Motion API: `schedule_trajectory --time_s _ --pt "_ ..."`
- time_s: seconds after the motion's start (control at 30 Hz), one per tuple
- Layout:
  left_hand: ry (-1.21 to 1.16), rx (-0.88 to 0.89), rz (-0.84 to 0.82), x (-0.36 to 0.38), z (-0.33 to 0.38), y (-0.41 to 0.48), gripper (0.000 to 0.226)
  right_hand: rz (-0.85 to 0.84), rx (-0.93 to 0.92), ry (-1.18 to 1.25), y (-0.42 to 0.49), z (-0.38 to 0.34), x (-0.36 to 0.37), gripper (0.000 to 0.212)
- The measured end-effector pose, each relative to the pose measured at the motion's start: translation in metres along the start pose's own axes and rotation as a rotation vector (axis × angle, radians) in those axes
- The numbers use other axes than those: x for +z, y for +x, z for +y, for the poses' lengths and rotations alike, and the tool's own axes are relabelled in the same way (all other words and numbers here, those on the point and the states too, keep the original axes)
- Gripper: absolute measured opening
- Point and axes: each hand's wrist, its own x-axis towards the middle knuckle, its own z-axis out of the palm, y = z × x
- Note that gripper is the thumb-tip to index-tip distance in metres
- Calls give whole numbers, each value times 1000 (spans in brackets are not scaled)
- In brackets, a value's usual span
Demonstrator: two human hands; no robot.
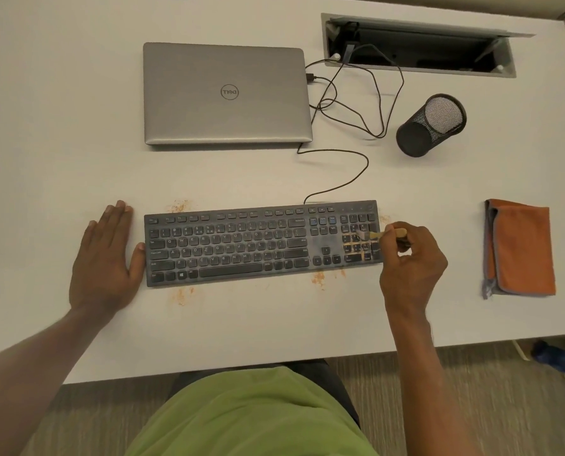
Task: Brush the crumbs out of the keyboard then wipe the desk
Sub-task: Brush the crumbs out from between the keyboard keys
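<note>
Two hands sat at either end of the keyboard (241,245), which lay flat on the pale counter (60,143) straight before the person. Left of the keyboard, the left hand (106,255) rested palm down on the counter. Its fingers (118,213) were straight and released, holding nothing, and the thumb touched the keyboard's left edge.

The keyboard was dark grey, full-width and dusty-looking, with a black cable (346,179) running from its back edge. Orange crumbs (319,278) lay in small patches on the counter around it. One patch was just beyond its back-left corner, two were just before its front edge, and a fainter one was by its back-right corner. More orange showed in the gaps between the number-pad keys.

Over that number pad, at the keyboard's right end, was the small brush (374,235). Its blurred bristle end was down among the keys and its pale wooden handle pointed right. The right hand (412,261), just off the keyboard's right edge, grasped the handle with its fingers curled round it, thumb and forefinger nearest the bristles.

Behind the keyboard sat a closed grey laptop (225,93), and behind and to the right sat a black mesh cup (430,125). Well right of the keyboard lay a folded orange cloth (524,248) edged in grey, apart from both hands.
</note>
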Motion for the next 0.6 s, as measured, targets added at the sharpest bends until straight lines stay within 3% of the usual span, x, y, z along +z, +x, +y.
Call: schedule_trajectory --time_s 0.6 --pt "57 54 -8 5 -6 1 71 51 22 -7 -1 -5 -3 12"
